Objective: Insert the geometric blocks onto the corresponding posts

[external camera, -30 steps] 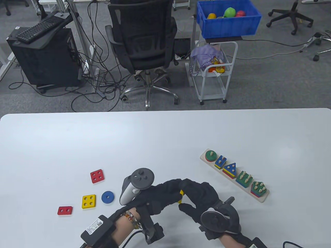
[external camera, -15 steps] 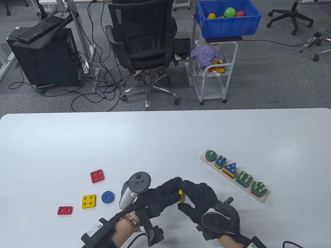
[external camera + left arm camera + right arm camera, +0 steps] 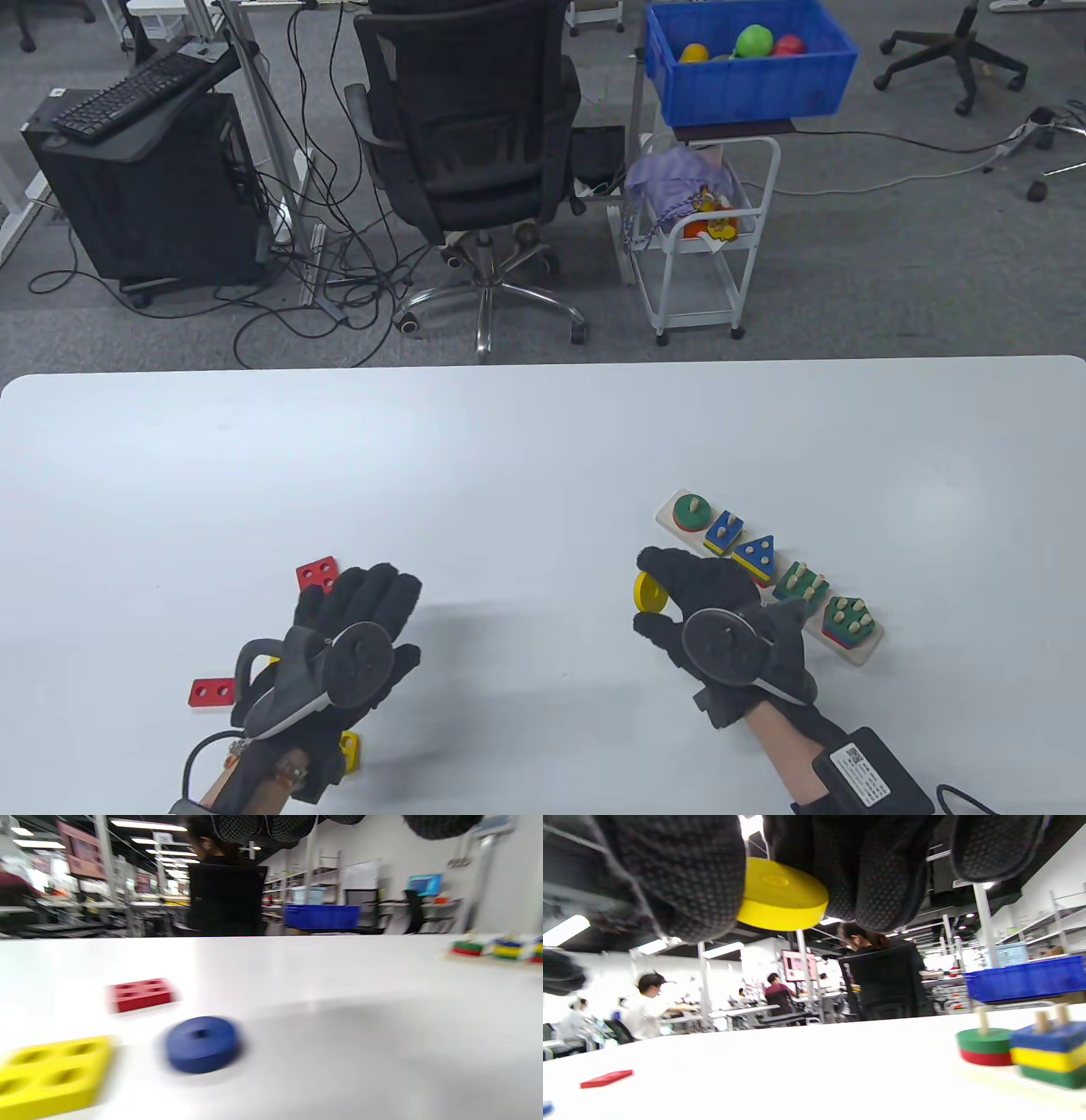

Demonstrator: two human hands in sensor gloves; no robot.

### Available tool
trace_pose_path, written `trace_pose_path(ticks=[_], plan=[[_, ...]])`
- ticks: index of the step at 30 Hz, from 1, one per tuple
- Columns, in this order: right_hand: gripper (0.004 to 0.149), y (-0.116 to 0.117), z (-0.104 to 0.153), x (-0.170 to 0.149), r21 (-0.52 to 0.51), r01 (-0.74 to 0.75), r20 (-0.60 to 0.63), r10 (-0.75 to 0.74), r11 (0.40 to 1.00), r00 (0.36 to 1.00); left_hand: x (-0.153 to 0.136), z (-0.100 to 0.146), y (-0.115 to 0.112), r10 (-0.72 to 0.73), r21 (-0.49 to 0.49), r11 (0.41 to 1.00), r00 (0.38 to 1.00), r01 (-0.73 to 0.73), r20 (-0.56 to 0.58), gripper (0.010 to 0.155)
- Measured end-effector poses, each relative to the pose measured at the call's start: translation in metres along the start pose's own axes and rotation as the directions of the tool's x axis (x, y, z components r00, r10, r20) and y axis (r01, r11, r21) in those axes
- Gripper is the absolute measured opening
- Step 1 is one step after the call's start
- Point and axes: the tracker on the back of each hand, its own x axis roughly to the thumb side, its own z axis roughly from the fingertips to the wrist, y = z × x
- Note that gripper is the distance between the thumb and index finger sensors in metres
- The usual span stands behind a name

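My right hand (image 3: pixel 660 596) pinches a yellow disc (image 3: pixel 646 592) upright between thumb and fingers, just left of the wooden post board (image 3: pixel 859 652). In the right wrist view the disc (image 3: pixel 780 895) sits between my fingers (image 3: pixel 683 878), above the table, with the green disc on its post (image 3: pixel 984 1046) at the right. My left hand (image 3: pixel 373 594) is open, palm down, over the loose blocks. In the left wrist view a blue disc (image 3: pixel 201 1043), a yellow four-hole square (image 3: pixel 51 1075) and a red four-hole square (image 3: pixel 142 995) lie below it. A red two-hole block (image 3: pixel 212 692) lies left.
The board holds stacked shapes: green disc (image 3: pixel 694 512), blue rectangle (image 3: pixel 724 532), blue triangle (image 3: pixel 755 556), green square (image 3: pixel 802 586), green pentagon (image 3: pixel 848 618). Beyond the table's far edge stand an office chair (image 3: pixel 467 127) and a cart with a blue bin (image 3: pixel 747 59).
Both hands were together on the yellow disc. The left hand has let go and moved left over the loose blocks. The right hand has carried the disc right, toward the board.
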Motion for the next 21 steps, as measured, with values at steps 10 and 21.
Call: trace_pose_path(ticks=[10,21], plan=[[0.067,0.013,-0.081,-0.033,0.271,-0.306,-0.206,0.366,0.913,0.908,-0.06,0.012,-0.023,-0.03,-0.03,0.999,0.981,0.025,-0.193,0.071],[0.066,0.066,-0.115,-0.063,0.418,-0.326,-0.331,0.477,0.848,0.814,-0.067,0.012,-0.029,0.0,-0.059,0.998,0.978,-0.012,-0.208,0.071]])
